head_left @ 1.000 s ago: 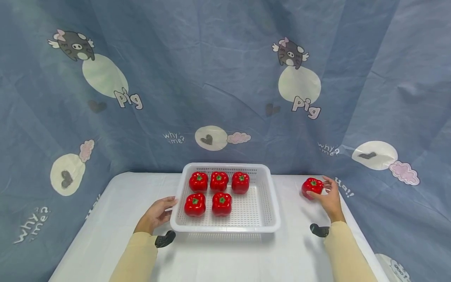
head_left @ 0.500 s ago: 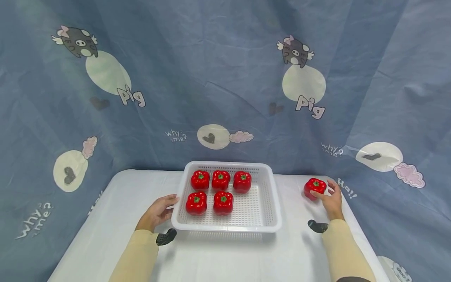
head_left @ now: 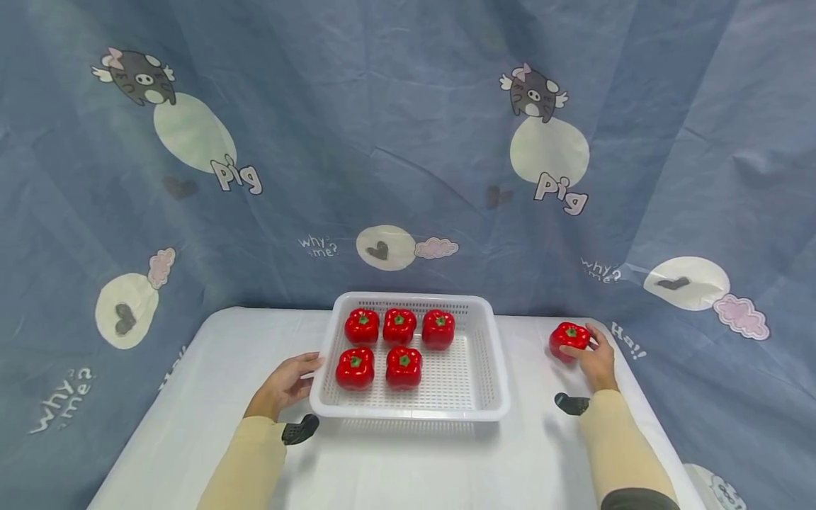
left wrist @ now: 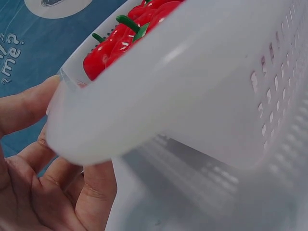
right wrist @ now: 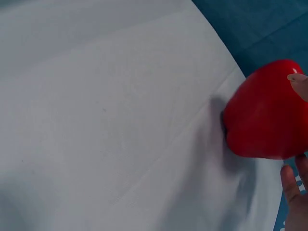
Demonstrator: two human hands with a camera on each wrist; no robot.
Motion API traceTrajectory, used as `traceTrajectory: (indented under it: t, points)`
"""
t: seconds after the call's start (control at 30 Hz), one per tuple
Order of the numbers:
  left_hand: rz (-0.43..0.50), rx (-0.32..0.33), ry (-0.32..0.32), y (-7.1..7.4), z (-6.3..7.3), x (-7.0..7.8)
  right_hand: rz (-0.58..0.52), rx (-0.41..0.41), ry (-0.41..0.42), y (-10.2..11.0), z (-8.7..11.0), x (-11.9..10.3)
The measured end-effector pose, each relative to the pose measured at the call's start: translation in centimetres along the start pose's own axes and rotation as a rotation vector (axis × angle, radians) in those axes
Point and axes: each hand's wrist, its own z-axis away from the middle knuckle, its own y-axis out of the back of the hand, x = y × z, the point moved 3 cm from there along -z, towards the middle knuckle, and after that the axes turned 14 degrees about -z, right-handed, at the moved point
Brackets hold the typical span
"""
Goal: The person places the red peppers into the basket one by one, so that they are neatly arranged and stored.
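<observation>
In the head view my left hand (head_left: 287, 386) grips the left rim of a white plastic basket (head_left: 408, 415). The left wrist view shows its thumb over the basket's rim (left wrist: 110, 120) and its fingers underneath. Several glossy red bell peppers with green stems, such as the front one (head_left: 404, 372), sit in two rows inside. At the table's back right corner my right hand (head_left: 596, 361) holds a separate red bell pepper (head_left: 567, 336), thumb on its near side and fingers round its right side. In the right wrist view this bell pepper (right wrist: 264, 115) shows at the right edge, thumb against it.
A white-covered table (head_left: 408, 467) lies beneath everything. Behind it hangs a blue cloth (head_left: 408, 142) printed with pigs and words. The basket's right half has bare mesh floor (head_left: 455, 379). A dark wrist camera mount (head_left: 571, 404) sticks out from the right sleeve.
The head view shifted slightly. My right hand's fingers, a little apart from the bell pepper half a second ago, now lie closer against it. The left hand and basket keep their places.
</observation>
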Motion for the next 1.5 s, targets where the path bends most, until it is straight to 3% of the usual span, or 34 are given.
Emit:
traceTrajectory:
  t: [0.53,0.93,1.13,1.5]
  points:
    - [-0.001,0.015,0.003,0.1,0.0,-0.1,0.103,-0.033,-0.008,-0.3,-0.4,0.2]
    - [0.002,0.005,-0.003,0.1,0.0,-0.2,0.081,-0.113,-0.047,-0.6,1.0,0.0]
    - [0.014,0.003,0.002,0.0,-0.4,-0.3,0.072,-0.173,-0.018,-0.8,1.8,-0.5]
    - [0.009,-0.003,0.009,0.1,-0.1,-0.1,0.139,-0.232,-0.016,-1.1,3.3,-0.9]
